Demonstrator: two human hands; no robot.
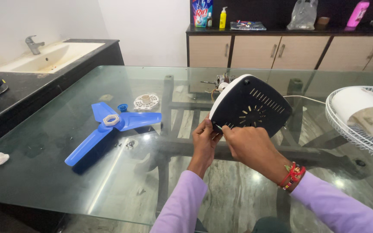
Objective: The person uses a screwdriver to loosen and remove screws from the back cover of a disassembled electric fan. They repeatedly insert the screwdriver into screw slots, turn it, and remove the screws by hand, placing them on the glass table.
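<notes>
A blue three-bladed plastic fan blade (pixel 109 129) lies left of centre on the glass table (pixel 65 181). A white wire fan guard (pixel 363 121) sits at right. A white sink (pixel 48 56) occupies the upper left.

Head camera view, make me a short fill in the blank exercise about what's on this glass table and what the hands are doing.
1. Both hands, left hand and right hand, grip the lower edge of the dark ____ fan base.
2. The fan blade lying on the glass table is ____ in colour.
3. The white wire fan guard lies at the table's ____ edge.

Missing words: slotted; blue; right
</notes>
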